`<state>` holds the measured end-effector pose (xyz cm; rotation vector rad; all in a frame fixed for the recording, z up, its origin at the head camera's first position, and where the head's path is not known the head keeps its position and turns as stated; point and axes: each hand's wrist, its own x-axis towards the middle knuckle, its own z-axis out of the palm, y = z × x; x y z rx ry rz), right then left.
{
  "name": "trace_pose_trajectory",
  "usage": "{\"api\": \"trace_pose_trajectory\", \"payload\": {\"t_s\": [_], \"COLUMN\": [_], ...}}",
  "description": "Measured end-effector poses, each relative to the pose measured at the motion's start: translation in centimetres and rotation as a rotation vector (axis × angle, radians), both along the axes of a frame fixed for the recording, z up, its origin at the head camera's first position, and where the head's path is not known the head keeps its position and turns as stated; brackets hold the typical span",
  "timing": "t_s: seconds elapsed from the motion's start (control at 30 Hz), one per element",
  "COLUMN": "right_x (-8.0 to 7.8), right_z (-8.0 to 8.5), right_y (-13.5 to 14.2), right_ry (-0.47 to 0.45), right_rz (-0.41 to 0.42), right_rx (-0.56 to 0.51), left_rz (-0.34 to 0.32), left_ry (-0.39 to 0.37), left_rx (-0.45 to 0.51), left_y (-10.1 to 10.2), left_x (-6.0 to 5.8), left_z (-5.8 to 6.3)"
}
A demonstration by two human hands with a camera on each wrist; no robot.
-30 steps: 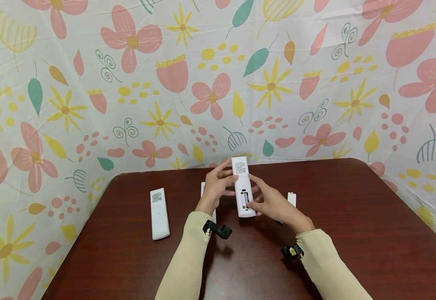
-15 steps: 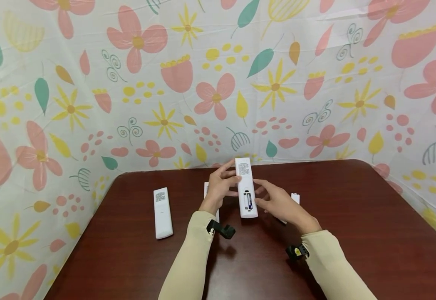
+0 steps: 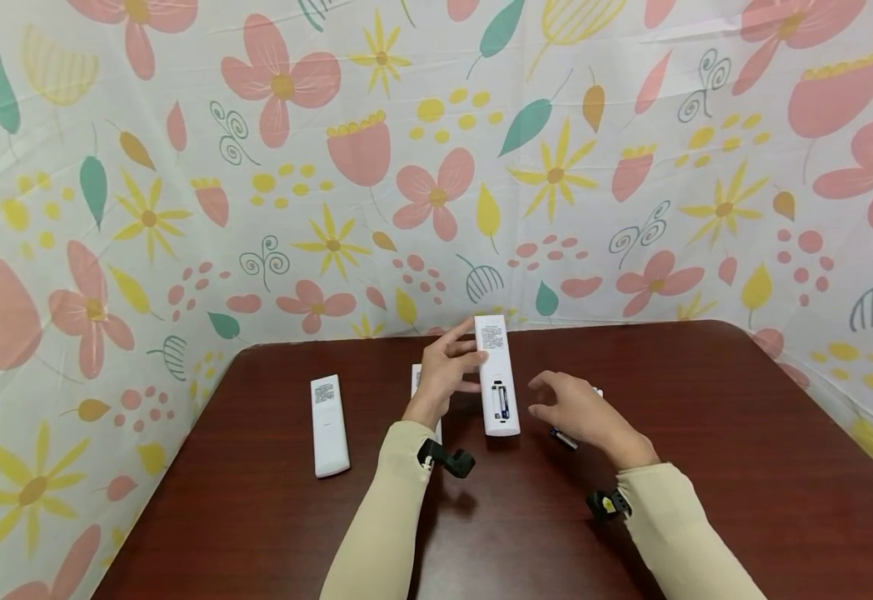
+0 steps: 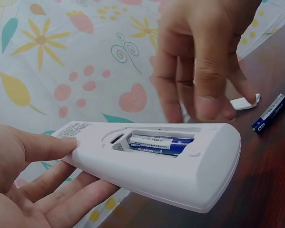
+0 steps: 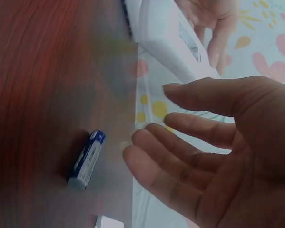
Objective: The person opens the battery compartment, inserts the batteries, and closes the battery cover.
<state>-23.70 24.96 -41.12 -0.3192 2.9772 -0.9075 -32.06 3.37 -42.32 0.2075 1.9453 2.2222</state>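
Observation:
In the head view my left hand (image 3: 444, 375) grips a white remote control (image 3: 492, 358) by its side, held up with its back facing me. The left wrist view shows the thumb on the back and the fingers beneath. Its battery compartment is uncovered, with a blue-and-white battery (image 4: 161, 144) inside; whether a second lies there I cannot tell. My right hand (image 3: 582, 412) hovers to the right of the remote, fingers loosely bent and holding nothing. Under it a loose battery (image 5: 87, 160) lies on the table, near a small white cover (image 4: 244, 102), mostly hidden in the head view.
Another white remote (image 3: 329, 425) lies back up on the dark red wooden table (image 3: 256, 533) at the left. A further white remote (image 3: 416, 375) lies partly hidden behind my left hand and wrist. A flower-patterned cloth (image 3: 436, 267) stands behind the table.
My right hand has let go of the remote and moved right, away from its compartment. The loose battery on the table has come into fuller sight. My left hand keeps its grip.

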Motion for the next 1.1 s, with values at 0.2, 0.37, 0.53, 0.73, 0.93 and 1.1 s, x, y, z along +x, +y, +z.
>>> {"api": "trace_pose_trajectory", "payload": {"t_s": [0.2, 0.37, 0.53, 0.73, 0.93, 1.1], "right_x": [0.4, 0.8, 1.0, 1.1, 1.1, 1.0], "right_z": [0.1, 0.1, -0.2, -0.8, -1.0, -1.2], "right_y": [0.5, 0.8, 0.8, 0.9, 0.9, 0.8], "right_ry": [-0.008, -0.062, -0.115, -0.095, -0.088, -0.070], "right_rz": [0.010, -0.003, -0.001, 0.001, 0.012, 0.024], "right_rx": [0.096, 0.163, 0.185, 0.194, 0.196, 0.184], "left_rz": [0.005, 0.007, -0.003, 0.000, 0.005, 0.007], "left_ry": [-0.002, 0.002, 0.006, 0.002, 0.000, -0.002], "left_rx": [0.007, 0.009, 0.011, 0.015, 0.010, 0.009], "left_y": [0.0, 0.0, -0.1, -0.1, -0.1, -0.1], "left_x": [0.0, 0.1, 0.1, 0.2, 0.1, 0.1], "left_z": [0.1, 0.2, 0.3, 0.3, 0.2, 0.2]}}
